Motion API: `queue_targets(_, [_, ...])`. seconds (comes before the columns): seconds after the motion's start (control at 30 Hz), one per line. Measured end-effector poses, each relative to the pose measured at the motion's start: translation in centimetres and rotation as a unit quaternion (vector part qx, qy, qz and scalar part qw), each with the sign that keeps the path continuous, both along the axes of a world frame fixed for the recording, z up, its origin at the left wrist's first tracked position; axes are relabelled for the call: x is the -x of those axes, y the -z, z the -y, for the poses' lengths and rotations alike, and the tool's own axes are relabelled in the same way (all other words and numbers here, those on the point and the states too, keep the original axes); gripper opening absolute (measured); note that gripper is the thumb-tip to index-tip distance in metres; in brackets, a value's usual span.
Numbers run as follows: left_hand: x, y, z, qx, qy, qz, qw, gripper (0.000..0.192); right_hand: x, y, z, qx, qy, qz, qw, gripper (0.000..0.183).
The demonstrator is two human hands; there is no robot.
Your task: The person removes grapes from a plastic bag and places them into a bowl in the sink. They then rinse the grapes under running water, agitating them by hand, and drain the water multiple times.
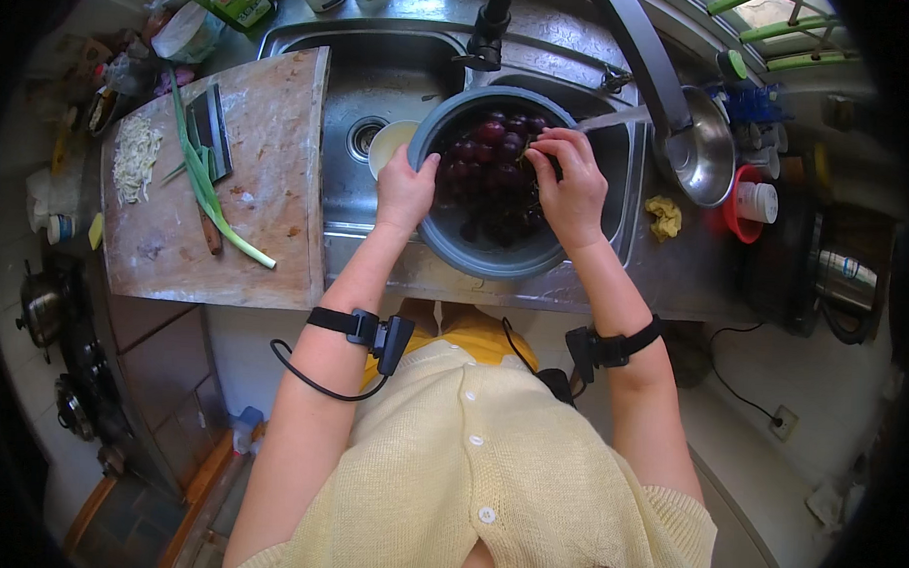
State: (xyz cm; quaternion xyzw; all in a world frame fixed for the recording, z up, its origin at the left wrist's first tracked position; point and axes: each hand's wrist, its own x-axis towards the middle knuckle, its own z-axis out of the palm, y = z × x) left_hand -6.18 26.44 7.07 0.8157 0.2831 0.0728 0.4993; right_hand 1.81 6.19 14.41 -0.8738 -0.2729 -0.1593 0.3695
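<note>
My left hand (405, 188) grips the left rim of a grey-blue round basin (463, 263), thumb over the edge. Dark red grapes (489, 154) lie in water inside it, with the lower part of the bunch dark and hard to make out. My right hand (574, 183) is over the basin's right side, thumb and fingertips pinched on a thin stem of the grapes. A stream of water (614, 120) runs from the dark curved faucet spout (646, 58) towards the basin's right rim. The basin sits over the divider and right bowl of a steel double sink (402, 72).
A pale bowl (388, 143) sits in the left sink, partly behind my hand. The wooden board (278, 165) at left holds a cleaver (218, 137), green onion (210, 193) and white shreds (134, 160). At right are a steel bowl (703, 154), yellow cloth (663, 218) and red container (742, 223).
</note>
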Motion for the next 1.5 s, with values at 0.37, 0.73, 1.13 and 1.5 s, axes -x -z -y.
queue_targets(0.37, [0.0,0.0,0.2,0.020,-0.002,0.012,1.000,0.031,-0.5,-1.4,2.2,-0.004,0.053,-0.020,0.998,0.015])
queue_targets(0.73, [-0.1,0.3,0.1,0.017,0.003,0.029,0.999,0.032,-1.0,0.7,3.5,0.067,0.066,-0.120,0.988,0.014])
queue_targets(1.13, [-0.3,-0.3,0.7,0.000,0.001,0.041,0.999,0.030,-0.3,7.8,8.4,-0.038,0.161,-0.297,0.941,0.045])
queue_targets(1.5, [-1.8,-1.4,2.1,-0.063,0.035,0.020,0.997,0.031,-0.9,11.5,10.0,-0.101,0.181,-0.303,0.930,0.039])
